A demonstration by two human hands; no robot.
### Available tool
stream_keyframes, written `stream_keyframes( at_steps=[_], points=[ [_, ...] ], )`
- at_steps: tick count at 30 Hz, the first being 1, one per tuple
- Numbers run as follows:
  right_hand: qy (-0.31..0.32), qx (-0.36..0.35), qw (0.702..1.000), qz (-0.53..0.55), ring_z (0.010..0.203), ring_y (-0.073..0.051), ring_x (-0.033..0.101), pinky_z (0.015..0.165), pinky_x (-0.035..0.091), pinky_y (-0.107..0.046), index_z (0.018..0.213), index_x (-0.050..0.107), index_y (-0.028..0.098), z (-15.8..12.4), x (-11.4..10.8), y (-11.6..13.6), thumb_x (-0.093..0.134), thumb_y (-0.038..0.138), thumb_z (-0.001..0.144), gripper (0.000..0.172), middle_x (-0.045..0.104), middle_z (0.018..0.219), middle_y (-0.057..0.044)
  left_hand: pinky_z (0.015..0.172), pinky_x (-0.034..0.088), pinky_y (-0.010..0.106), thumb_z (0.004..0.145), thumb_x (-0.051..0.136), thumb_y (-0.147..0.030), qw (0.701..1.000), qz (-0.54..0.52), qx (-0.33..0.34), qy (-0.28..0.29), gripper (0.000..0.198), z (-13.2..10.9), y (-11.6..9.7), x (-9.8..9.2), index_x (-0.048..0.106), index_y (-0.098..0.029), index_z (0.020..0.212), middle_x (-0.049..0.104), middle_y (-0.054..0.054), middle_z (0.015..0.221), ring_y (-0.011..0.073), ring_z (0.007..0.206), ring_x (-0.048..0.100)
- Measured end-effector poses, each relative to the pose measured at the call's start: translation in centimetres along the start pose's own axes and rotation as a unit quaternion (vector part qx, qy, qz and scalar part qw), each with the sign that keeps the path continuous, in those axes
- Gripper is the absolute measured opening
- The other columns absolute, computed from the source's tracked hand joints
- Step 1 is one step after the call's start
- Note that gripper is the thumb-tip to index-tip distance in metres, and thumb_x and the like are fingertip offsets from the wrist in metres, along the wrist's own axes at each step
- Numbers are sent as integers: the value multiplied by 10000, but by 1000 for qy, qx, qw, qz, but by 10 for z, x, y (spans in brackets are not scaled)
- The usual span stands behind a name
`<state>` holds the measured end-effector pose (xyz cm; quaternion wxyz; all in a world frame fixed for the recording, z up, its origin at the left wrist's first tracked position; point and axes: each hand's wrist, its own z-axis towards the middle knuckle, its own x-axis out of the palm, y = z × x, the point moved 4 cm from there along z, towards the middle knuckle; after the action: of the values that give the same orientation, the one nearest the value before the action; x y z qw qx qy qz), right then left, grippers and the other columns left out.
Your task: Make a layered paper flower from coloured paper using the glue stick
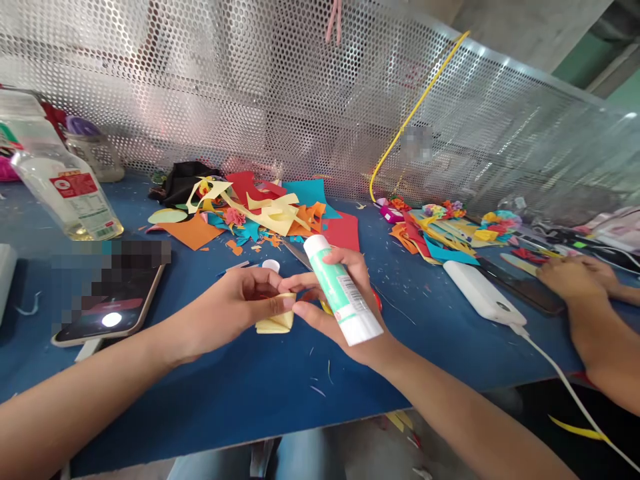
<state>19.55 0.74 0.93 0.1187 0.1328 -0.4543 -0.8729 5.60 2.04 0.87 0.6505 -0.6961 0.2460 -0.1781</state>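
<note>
- Left hand (pixel 245 301): thumb and fingers pinch a folded yellow paper (pixel 274 324), located over the blue table (pixel 260 393).
- Right hand (pixel 327 327): curled round a tilted glue stick (pixel 345 293); thumb and fingertip meet the paper's edge; the stick masks part of the hand.
- Behind the hands: white cap (pixel 271 265); scissors (pixel 299 256), partly hidden from where I stand; heap of coloured paper scraps (pixel 265 215), backed by a perforated metal panel (pixel 215 87).
- Left side: clear bottle (pixel 80 193), pale yellow liquid at the bottom; purple-lidded jar (pixel 95 153) behind, contents indistinct; smartphone (pixel 137 293) in front.
- Right side: white power bank (pixel 483 293), cable attached; co-worker's hands (pixel 575 277) beyond.
</note>
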Motion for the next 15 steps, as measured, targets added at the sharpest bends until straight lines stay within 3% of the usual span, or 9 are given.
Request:
stream_keyframes(
  at_steps=[4,8,12,15],
  points=[
    [-15,73,996,41,744,-96,614,726,523,-295,1054,247,292,1,-3,-7,638,107,694,563,603,867,23,637,425,240,734,634,-316,1000,23,10,-9,200,1,0,2,579,-132,792,612,18,746,115,693,553],
    [12,93,993,69,701,-71,572,698,517,-264,1066,259,295,0,-1,-6,610,68,687,564,564,847,37,593,436,237,685,664,-302,997,67,-23,-1,191,0,1,4,586,-139,744,611,1,704,110,628,550],
    [34,112,991,68,732,-80,570,716,519,-293,1043,267,293,-2,0,-4,589,52,695,531,557,862,28,629,468,254,693,638,-281,995,89,-41,26,146,-3,2,8,588,-157,753,620,0,723,119,655,562],
    [74,132,986,75,817,-103,578,710,521,-290,1062,258,291,-2,0,-3,597,49,687,560,559,919,2,504,445,215,685,628,-299,992,95,-77,33,164,-3,5,11,549,-156,698,575,-17,632,97,554,512]
  ],
)
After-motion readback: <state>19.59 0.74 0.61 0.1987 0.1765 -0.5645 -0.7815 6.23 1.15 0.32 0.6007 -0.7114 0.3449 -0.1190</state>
